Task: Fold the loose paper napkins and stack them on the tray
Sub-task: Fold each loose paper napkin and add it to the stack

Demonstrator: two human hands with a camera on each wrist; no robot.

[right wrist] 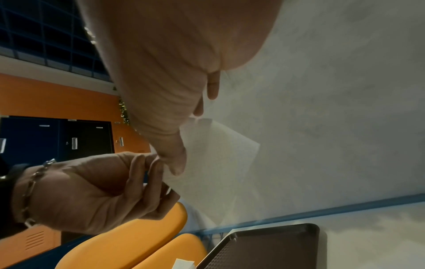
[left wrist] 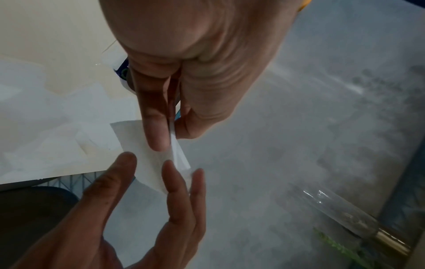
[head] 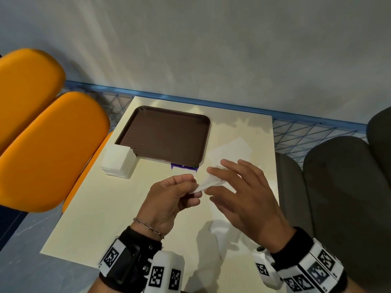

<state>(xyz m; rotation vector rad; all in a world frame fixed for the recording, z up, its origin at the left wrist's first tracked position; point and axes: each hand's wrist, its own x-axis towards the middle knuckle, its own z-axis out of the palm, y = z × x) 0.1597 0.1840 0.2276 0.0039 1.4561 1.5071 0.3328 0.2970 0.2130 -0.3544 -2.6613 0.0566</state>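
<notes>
Currently the napkin (head: 208, 182) is held in the air over the table (head: 101, 218), at about 5 o'clock from the tray (head: 165, 136), which holds no napkins yet. Left hand (head: 169, 199) pinches its near corner between thumb and fingertips; right hand (head: 239, 193) has its fingers fairly straight and spread, with the thumb (right wrist: 174, 156) touching the sheet next to that pinch and the other fingers lying against the paper. Key relation: the napkin's long axis runs from the left-hand pinch out toward 2 o'clock under the right fingers, so the free end sits on the right hand's side and that hand is nearer for making the fold. Tray lies at 11 o'clock from the grip, well apart. More loose napkins (head: 230, 149) lie flat at 3 o'clock of the tray; a white stack (head: 117, 163) sits at its 7 o'clock corner. Hard to tell whether the held napkin is already creased; its far edge is hidden under the right fingers in the head view.
</notes>
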